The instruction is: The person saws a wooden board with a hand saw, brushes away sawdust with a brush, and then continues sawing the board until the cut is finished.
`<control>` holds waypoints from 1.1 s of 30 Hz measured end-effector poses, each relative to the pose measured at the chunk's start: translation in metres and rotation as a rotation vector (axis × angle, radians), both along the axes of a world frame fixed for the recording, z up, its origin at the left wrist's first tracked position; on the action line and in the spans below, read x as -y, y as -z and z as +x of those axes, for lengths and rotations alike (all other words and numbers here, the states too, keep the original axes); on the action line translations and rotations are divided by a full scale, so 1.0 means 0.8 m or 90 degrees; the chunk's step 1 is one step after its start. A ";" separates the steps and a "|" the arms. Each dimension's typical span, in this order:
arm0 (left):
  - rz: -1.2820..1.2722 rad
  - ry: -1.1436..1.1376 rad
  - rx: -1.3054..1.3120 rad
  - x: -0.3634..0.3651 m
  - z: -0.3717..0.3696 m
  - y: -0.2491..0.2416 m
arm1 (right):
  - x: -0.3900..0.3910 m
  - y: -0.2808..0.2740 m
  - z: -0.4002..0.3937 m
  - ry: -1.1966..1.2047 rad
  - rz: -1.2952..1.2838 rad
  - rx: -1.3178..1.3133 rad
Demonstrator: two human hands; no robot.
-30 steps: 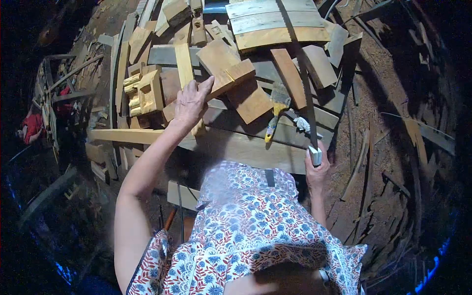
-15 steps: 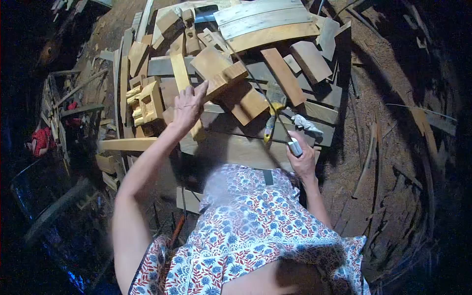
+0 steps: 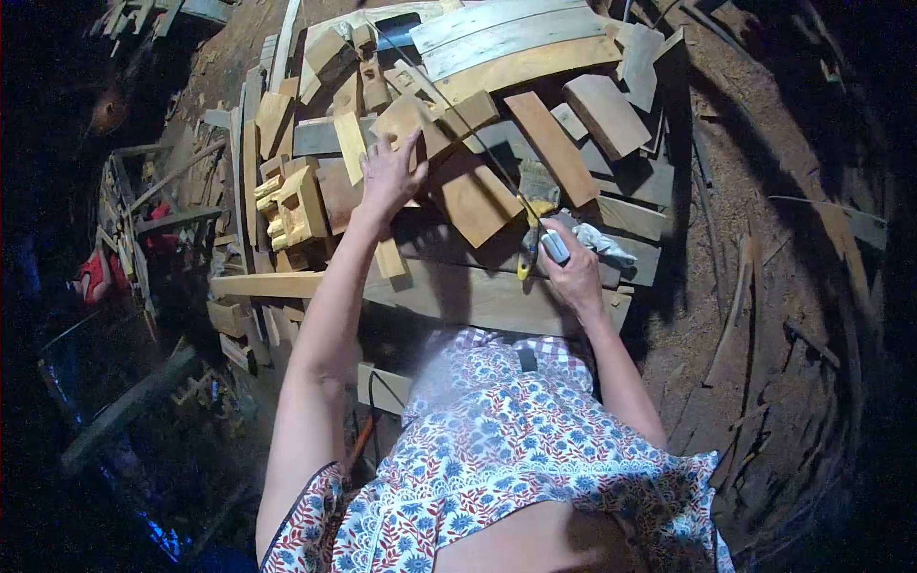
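Note:
My left hand (image 3: pixel 390 177) grips the near left end of a wooden block (image 3: pixel 462 116), with fingers on its face and thumb at its lower edge. That block leans over a flat reddish-brown wood piece (image 3: pixel 478 202). Closed in my right hand (image 3: pixel 576 272) is a long thin dark rod-like tool with a pale grey handle (image 3: pixel 554 245). Its shaft runs up and left, crossing over the block's right part in this view. Just left of my right hand lies a yellow-and-grey tool (image 3: pixel 526 256), partly hidden, and a crumpled white cloth (image 3: pixel 611 246) sits to the right.
A carved yellowish wood piece (image 3: pixel 294 212) stands left on the plank table (image 3: pixel 449 291). A long brown block (image 3: pixel 551 148), a thick block (image 3: pixel 608 115) and a slatted panel (image 3: pixel 516 43) lie toward the back. Wood scraps (image 3: pixel 172 186) pile up on the floor at left.
My right hand has moved up and left with the rod-like tool, so its shaft reaches further across the block. My left hand has shifted up and right along the block.

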State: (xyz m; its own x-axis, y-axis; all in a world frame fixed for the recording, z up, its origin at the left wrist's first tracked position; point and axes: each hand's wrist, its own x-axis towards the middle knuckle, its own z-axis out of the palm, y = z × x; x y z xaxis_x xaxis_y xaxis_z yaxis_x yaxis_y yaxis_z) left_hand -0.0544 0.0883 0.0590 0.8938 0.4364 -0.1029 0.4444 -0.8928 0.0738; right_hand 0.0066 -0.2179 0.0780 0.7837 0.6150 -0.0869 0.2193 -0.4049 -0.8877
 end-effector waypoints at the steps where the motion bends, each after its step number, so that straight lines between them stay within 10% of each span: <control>1: -0.135 -0.054 0.043 -0.009 0.009 0.008 | -0.001 0.002 0.001 -0.003 -0.014 -0.005; 8: 0.045 -0.310 0.156 0.035 0.051 0.063 | 0.003 0.011 -0.005 -0.013 -0.006 -0.008; 33: 0.156 -0.380 0.178 0.039 0.073 0.081 | 0.025 0.024 -0.009 -0.066 -0.061 -0.032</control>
